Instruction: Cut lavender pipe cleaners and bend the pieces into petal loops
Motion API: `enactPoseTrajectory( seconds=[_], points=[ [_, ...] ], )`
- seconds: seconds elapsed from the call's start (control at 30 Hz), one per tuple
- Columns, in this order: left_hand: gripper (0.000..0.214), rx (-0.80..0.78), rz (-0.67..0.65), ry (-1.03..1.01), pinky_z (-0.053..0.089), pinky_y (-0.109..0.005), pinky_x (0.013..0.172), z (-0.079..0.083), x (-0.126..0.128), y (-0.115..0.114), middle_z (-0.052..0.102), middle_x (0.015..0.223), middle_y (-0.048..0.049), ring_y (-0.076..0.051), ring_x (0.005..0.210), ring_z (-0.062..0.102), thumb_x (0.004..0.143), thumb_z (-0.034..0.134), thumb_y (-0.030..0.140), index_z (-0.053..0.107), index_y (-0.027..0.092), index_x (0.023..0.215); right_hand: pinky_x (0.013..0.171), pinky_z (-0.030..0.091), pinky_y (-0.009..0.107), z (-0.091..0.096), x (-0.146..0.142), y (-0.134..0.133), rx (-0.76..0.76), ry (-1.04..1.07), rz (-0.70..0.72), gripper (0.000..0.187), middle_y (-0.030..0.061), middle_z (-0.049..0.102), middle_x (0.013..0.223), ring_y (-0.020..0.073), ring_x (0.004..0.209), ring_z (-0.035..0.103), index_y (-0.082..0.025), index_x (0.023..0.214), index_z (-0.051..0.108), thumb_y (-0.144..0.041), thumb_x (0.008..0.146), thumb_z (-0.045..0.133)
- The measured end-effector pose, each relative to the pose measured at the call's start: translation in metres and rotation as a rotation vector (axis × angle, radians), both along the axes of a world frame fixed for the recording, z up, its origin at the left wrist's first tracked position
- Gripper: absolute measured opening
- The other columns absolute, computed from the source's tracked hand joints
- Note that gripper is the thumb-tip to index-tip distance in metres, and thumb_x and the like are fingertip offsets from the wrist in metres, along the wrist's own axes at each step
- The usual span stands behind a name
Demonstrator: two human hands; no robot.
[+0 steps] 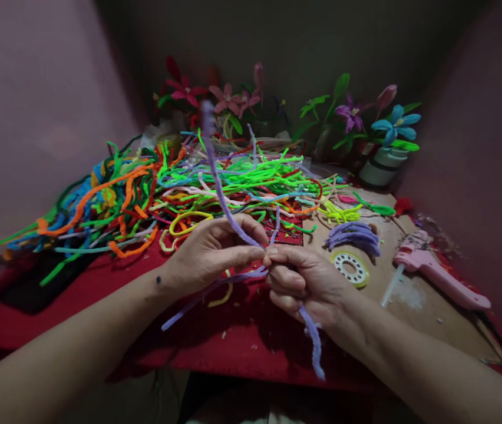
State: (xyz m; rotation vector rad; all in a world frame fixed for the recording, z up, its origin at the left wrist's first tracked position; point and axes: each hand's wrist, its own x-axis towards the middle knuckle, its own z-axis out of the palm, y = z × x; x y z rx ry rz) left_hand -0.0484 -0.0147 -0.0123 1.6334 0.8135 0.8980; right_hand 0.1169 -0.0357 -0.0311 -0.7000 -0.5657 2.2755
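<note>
Between my two hands, over the near part of the table, is a purple pipe cleaner (221,191). My left hand (215,253) pinches it between thumb and fingertips, and one long end rises up and to the left. My right hand (306,277) is closed on it right beside the left fingertips, touching them. A purple length hangs out below the right fist; whether it is the same piece is hidden by the fingers. More purple pipe cleaners (189,307) lie on the red cloth under my left hand.
A heap of coloured pipe cleaners (233,182) covers the table's back left. To the right lie a purple bundle (352,237), a tape roll (350,268) and a pink glue gun (441,271) on cardboard. Pipe-cleaner flowers (396,125) stand behind, near the walls.
</note>
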Motion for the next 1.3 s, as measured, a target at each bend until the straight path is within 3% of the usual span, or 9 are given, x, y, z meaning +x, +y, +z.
enactPoseTrajectory(
  seconds=[0.13, 0.3, 0.4, 0.53, 0.63, 0.73, 0.83, 1.07, 1.3],
  points=[
    [0.011, 0.093, -0.001, 0.087, 0.042, -0.021, 0.059, -0.001, 0.001, -0.001, 0.056, 0.07, -0.0005, -0.01, 0.063, 0.051, 0.078, 0.059, 0.024, 0.061, 0.015, 0.071, 0.031, 0.014, 0.016, -0.002, -0.001, 0.0, -0.026, -0.01, 0.019, 0.012, -0.0102, 0.031, 0.03, 0.0033, 0.03, 0.011, -0.016, 0.058, 0.051, -0.019, 0.07, 0.054],
    [0.014, 0.048, 0.199, 0.138, 0.036, -0.017, 0.049, -0.003, 0.009, -0.008, 0.05, 0.06, 0.003, -0.006, 0.052, 0.044, 0.078, 0.057, 0.024, 0.057, 0.015, 0.067, 0.033, 0.014, 0.019, -0.001, -0.005, -0.005, 0.237, -0.244, -0.186, 0.017, -0.0109, 0.03, 0.035, 0.0038, 0.032, 0.016, -0.018, 0.061, 0.049, -0.025, 0.073, 0.058],
    [0.017, -0.189, 0.228, 0.049, 0.031, -0.017, 0.043, -0.004, 0.013, -0.011, 0.047, 0.051, 0.0048, -0.005, 0.044, 0.039, 0.075, 0.06, 0.028, 0.055, 0.015, 0.066, 0.04, 0.022, 0.019, 0.002, -0.006, -0.01, 0.523, -0.506, -0.338, 0.021, -0.0072, 0.039, 0.045, 0.0045, 0.04, 0.028, -0.016, 0.06, 0.052, -0.028, 0.076, 0.058],
    [0.025, -0.536, 0.125, -0.057, 0.019, -0.018, 0.034, -0.005, 0.011, -0.01, 0.042, 0.041, 0.0062, -0.004, 0.032, 0.03, 0.075, 0.06, 0.036, 0.052, 0.015, 0.064, 0.054, 0.034, 0.022, 0.006, -0.007, -0.015, 0.846, -0.808, -0.42, 0.019, -0.0017, 0.052, 0.059, 0.0084, 0.055, 0.042, -0.016, 0.064, 0.059, -0.027, 0.079, 0.055],
    [0.026, -0.541, 0.14, -0.035, 0.019, -0.018, 0.033, -0.005, 0.006, -0.006, 0.044, 0.041, 0.0057, -0.004, 0.031, 0.03, 0.076, 0.06, 0.037, 0.053, 0.015, 0.064, 0.047, 0.03, 0.021, 0.004, -0.006, -0.013, 0.731, -0.732, -0.336, 0.022, -0.0039, 0.048, 0.052, 0.0066, 0.047, 0.037, -0.015, 0.065, 0.059, -0.032, 0.08, 0.055],
    [0.026, -0.375, 0.248, 0.02, 0.025, -0.017, 0.036, -0.005, 0.001, 0.0, 0.049, 0.044, 0.0039, -0.005, 0.035, 0.037, 0.076, 0.061, 0.037, 0.053, 0.014, 0.064, 0.037, 0.02, 0.019, 0.001, -0.004, -0.007, 0.48, -0.517, -0.161, 0.023, -0.0062, 0.045, 0.043, 0.0042, 0.036, 0.028, -0.015, 0.068, 0.057, -0.036, 0.079, 0.056],
    [0.023, -0.224, 0.36, 0.028, 0.029, -0.016, 0.037, -0.002, -0.006, 0.008, 0.051, 0.046, 0.0036, -0.005, 0.038, 0.042, 0.075, 0.061, 0.033, 0.052, 0.015, 0.065, 0.034, 0.021, 0.017, -0.003, -0.002, -0.002, 0.326, -0.366, -0.074, 0.017, -0.0041, 0.052, 0.044, 0.0037, 0.032, 0.03, -0.014, 0.074, 0.058, -0.031, 0.075, 0.06],
    [0.013, -0.172, 0.409, -0.02, 0.028, -0.017, 0.032, 0.008, -0.019, 0.021, 0.055, 0.046, 0.0031, -0.007, 0.032, 0.041, 0.077, 0.058, 0.027, 0.054, 0.015, 0.077, 0.033, 0.027, 0.016, -0.011, 0.002, 0.003, 0.29, -0.277, -0.085, 0.02, -0.0019, 0.055, 0.048, 0.0031, 0.033, 0.033, -0.01, 0.081, 0.061, -0.029, 0.075, 0.062],
    [0.016, -0.103, 0.531, 0.08, 0.023, -0.015, 0.029, 0.007, -0.021, 0.027, 0.053, 0.042, 0.0037, -0.005, 0.029, 0.038, 0.074, 0.06, 0.029, 0.055, 0.014, 0.071, 0.038, 0.04, 0.018, -0.015, 0.001, 0.005, 0.274, -0.184, -0.123, 0.023, 0.0037, 0.066, 0.065, 0.0055, 0.04, 0.046, -0.013, 0.092, 0.057, -0.025, 0.074, 0.065]
  ],
)
